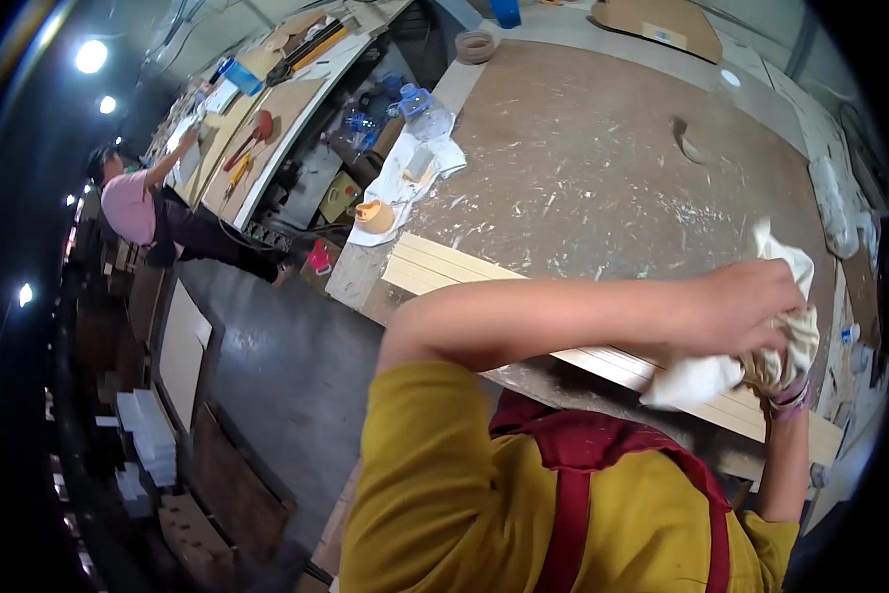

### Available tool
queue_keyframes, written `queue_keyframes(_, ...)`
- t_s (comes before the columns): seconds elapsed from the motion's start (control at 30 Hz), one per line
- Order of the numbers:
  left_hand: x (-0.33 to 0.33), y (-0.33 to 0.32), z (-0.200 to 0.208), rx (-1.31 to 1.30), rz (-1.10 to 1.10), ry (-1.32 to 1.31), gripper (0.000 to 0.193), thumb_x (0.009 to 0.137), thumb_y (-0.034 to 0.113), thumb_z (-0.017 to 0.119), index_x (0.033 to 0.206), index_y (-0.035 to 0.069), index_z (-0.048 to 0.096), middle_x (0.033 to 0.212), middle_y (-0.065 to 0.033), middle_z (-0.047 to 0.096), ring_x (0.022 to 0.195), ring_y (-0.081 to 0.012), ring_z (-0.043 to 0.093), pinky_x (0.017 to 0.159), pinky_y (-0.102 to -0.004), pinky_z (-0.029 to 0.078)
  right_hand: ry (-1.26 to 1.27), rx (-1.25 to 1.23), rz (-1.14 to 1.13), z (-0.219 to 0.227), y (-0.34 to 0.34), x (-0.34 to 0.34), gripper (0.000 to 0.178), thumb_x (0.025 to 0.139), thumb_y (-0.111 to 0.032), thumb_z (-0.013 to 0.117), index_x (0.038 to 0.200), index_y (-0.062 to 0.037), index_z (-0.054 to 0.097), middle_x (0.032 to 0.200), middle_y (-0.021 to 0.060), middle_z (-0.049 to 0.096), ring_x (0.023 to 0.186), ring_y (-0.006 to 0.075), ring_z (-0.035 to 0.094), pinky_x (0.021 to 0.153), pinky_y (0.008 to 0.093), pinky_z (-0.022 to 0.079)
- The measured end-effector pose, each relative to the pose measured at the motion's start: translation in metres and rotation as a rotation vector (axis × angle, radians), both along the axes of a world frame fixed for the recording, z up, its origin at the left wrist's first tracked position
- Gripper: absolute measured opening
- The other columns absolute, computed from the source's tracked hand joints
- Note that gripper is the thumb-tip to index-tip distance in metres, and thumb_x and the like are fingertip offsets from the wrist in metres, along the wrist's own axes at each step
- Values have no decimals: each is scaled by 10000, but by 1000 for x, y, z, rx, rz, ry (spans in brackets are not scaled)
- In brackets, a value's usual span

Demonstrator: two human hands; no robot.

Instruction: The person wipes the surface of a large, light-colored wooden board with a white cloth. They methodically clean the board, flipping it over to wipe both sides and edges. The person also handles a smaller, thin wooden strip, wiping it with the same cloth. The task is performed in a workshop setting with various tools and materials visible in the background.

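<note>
Both hands, left hand point(751, 301) and right hand point(780, 371), clench crumpled white cloth point(706, 376) over pale grooved wooden panel point(464, 272) overhanging brown worktable point(583, 168); hard wiping risks tipping it.

The picture is bright in the middle and on the right, where the brown scratched worktable point(602, 148) receives even light from above. Three round white ceiling lamps point(91, 56) glare at the upper left. The grey concrete floor point(286, 356) is dimmer, and the left side falls into deep shadow. Straight edges bend strongly near the black round rim. The focus is slightly soft everywhere.
</note>
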State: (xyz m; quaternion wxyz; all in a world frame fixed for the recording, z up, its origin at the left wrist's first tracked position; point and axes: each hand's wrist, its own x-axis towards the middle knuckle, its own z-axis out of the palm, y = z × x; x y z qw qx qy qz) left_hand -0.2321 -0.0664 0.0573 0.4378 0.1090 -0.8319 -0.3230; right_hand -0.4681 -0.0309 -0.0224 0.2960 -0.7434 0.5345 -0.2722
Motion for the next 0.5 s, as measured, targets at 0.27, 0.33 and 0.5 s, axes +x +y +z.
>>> queue_keyframes(0.27,309,54,28,518,1173,-510,188,847,157,564,888,-18,620,752,-11,589,642,-65,540,588,-194,421,-166,39,1,6,1,-17,411,806,-171,614,1159,-9,478,1104,90,557,992,176,546,852,294,442)
queue_keyframes(0.33,331,77,15,811,1103,-471,204,852,181,565,899,-10,618,762,-4,589,630,-60,538,581,-195,427,-175,37,20,4,-1,-17,377,810,-137,616,1141,6,502,1092,95,571,977,174,556,851,290,440)
queue_keyframes(0.5,318,84,-9,1147,880,-360,206,839,184,597,945,27,516,818,-26,563,631,-72,559,572,-192,456,-264,114,-20,2,-3,-17,453,787,-125,644,1194,-8,484,1125,98,567,1014,175,544,880,289,421)
